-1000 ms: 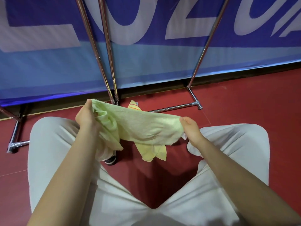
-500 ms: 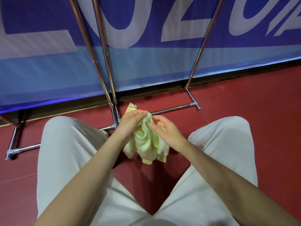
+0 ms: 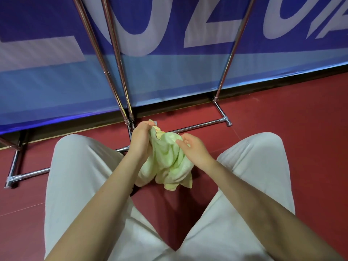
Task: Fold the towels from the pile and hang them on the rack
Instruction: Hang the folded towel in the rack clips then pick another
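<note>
Indoor sports hall/venue: red court flooring (image 3: 282, 129), big blue lettered banner (image 3: 169, 72) along edge.

rack (image 3: 120, 76) top cropped, towel (image 3: 167, 159) bunched

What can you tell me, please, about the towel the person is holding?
The towel is pale yellow-green, soft terry-looking cloth, with a yellow edge and thin red stripes showing at its top corner. It is bunched and crumpled, not yet folded flat, hanging in loose folds between the knees above the red floor. The left hand grips its upper edge; the right hand holds its other side, fingers pressed into the cloth. It is in front of the rack, not touching it.
</note>
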A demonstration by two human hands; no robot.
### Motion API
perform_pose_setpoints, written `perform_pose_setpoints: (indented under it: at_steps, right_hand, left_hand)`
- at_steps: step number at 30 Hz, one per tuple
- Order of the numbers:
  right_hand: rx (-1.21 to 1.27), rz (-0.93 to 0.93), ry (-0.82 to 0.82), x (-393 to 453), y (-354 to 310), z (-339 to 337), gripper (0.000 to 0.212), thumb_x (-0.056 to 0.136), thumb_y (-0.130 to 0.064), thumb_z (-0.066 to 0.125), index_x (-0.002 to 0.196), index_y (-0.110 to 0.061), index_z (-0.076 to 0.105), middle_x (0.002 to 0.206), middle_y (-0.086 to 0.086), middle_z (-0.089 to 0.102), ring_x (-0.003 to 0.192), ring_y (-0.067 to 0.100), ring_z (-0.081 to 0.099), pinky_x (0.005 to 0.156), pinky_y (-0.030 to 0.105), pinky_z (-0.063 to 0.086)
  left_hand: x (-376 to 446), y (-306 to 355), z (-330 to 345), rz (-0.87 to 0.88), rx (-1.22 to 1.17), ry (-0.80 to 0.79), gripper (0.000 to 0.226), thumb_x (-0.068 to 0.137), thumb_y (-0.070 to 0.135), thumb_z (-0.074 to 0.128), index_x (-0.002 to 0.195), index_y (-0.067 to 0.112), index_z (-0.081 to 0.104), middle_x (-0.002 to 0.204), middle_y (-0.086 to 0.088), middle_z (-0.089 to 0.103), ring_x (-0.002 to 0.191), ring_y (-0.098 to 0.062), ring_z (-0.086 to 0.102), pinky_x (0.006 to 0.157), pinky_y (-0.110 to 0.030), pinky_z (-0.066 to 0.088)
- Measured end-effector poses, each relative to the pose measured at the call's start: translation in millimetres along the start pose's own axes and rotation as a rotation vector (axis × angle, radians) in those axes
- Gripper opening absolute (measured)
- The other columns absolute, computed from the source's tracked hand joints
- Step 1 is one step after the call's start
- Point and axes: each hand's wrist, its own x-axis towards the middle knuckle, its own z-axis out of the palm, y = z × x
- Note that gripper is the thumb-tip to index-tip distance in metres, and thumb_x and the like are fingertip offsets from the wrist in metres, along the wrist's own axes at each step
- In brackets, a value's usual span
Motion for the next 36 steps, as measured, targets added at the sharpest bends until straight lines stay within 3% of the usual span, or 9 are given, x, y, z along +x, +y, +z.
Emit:
perform_pose_setpoints:
  at_steps: [2, 5, 10, 14, 17, 21, 26, 33, 36]
  right_hand:
    - [0.092, -0.004, -0.022, -4.3, -3.6, 3.4, 0.015, 0.092, -0.024, 0.06, 0.103, -0.016, 0.061, 0.086, 0.002, 0.059, 0.081, 0.011, 0.054, 0.077, 0.027, 0.042]
    - [0.178, -0.098, -0.071, -10.6, -11.1, 9.6, 0.028, 0.09, -0.022, 0.065, 0.117, -0.025, 0.059, 0.075, 0.002, 0.048, 0.072, 0.007, 0.048, 0.072, 0.02, 0.039]
    - [0.2, -0.124, 0.013, -9.2, -16.1, 10.4, 0.011, 0.09, -0.015, 0.064, 0.101, -0.013, 0.065, 0.069, -0.023, 0.056, 0.074, -0.007, 0.052, 0.077, 0.014, 0.04]
    - [0.235, -0.117, 0.01, -6.0, -21.0, 8.0, 0.009, 0.092, -0.018, 0.062, 0.098, -0.025, 0.061, 0.065, -0.018, 0.051, 0.068, -0.006, 0.05, 0.072, 0.011, 0.04]
    - [0.217, -0.129, -0.038, -6.1, -22.5, 12.3, 0.02, 0.094, -0.014, 0.059, 0.075, -0.021, 0.055, 0.058, -0.014, 0.045, 0.055, -0.002, 0.043, 0.058, 0.014, 0.033]
    - [0.238, -0.112, -0.003, -4.1, -21.8, 11.3, 0.015, 0.094, -0.014, 0.057, 0.08, -0.01, 0.059, 0.068, -0.004, 0.054, 0.063, 0.001, 0.047, 0.062, 0.018, 0.037]
    - [0.278, -0.088, 0.14, 1.6, -22.3, -4.4, 0.013, 0.094, -0.011, 0.055, 0.082, -0.013, 0.06, 0.071, -0.004, 0.055, 0.064, 0.0, 0.047, 0.062, 0.013, 0.038]
    - [0.112, -0.12, 0.068, -9.0, -11.1, -19.8, 0.014, 0.097, -0.013, 0.051, 0.086, -0.008, 0.057, 0.066, -0.003, 0.048, 0.054, -0.001, 0.041, 0.056, 0.014, 0.036]
    - [0.106, -0.105, 0.081, -11.2, -5.1, -23.7, 0.013, 0.097, -0.014, 0.052, 0.087, -0.008, 0.058, 0.07, 0.001, 0.053, 0.058, 0.001, 0.043, 0.057, 0.014, 0.037]
  left_hand:
    - [-1.0, -1.9, -0.3, 0.041, 0.026, -0.02, 0.022, 0.096, 0.004, 0.041, 0.08, 0.012, 0.054, 0.073, -0.011, 0.05, 0.065, -0.019, 0.052, 0.064, -0.025, 0.047]
    - [-3.0, -6.6, 0.7, 0.083, 0.043, -0.077, 0.019, 0.099, 0.007, 0.042, 0.093, 0.012, 0.06, 0.103, -0.019, 0.051, 0.093, -0.03, 0.048, 0.085, -0.042, 0.04]
    - [-4.5, -6.2, 2.1, 0.09, -0.043, -0.131, 0.018, 0.1, 0.007, 0.043, 0.103, 0.009, 0.061, 0.107, -0.019, 0.049, 0.096, -0.032, 0.044, 0.085, -0.042, 0.039]
    - [-5.0, -6.7, 1.0, 0.109, -0.038, -0.217, 0.02, 0.1, 0.007, 0.045, 0.105, 0.011, 0.064, 0.107, -0.018, 0.049, 0.097, -0.031, 0.045, 0.083, -0.038, 0.042]
    - [-5.5, -9.0, -0.5, 0.149, 0.009, -0.259, 0.023, 0.096, 0.008, 0.05, 0.099, 0.017, 0.072, 0.105, -0.018, 0.052, 0.095, -0.031, 0.046, 0.084, -0.04, 0.041]
    - [-1.9, -6.0, -9.3, 0.239, 0.16, -0.185, 0.021, 0.092, 0.016, 0.057, 0.098, 0.026, 0.074, 0.111, -0.01, 0.069, 0.104, -0.032, 0.062, 0.096, -0.042, 0.046]
    - [3.8, -4.2, -19.4, 0.466, 0.595, -0.134, 0.021, 0.091, 0.012, 0.063, 0.083, 0.031, 0.069, 0.089, 0.015, 0.069, 0.082, 0.007, 0.06, 0.077, -0.012, 0.044]
    - [10.2, -20.4, -26.9, 0.4, 0.893, -0.301, 0.021, 0.09, 0.027, 0.066, 0.07, 0.026, 0.063, 0.064, 0.02, 0.059, 0.064, 0.004, 0.051, 0.067, -0.019, 0.039]
    - [8.9, -22.9, -27.0, 0.389, 0.76, -0.288, 0.021, 0.089, 0.024, 0.068, 0.071, 0.017, 0.06, 0.066, 0.014, 0.054, 0.063, 0.0, 0.046, 0.065, -0.02, 0.038]
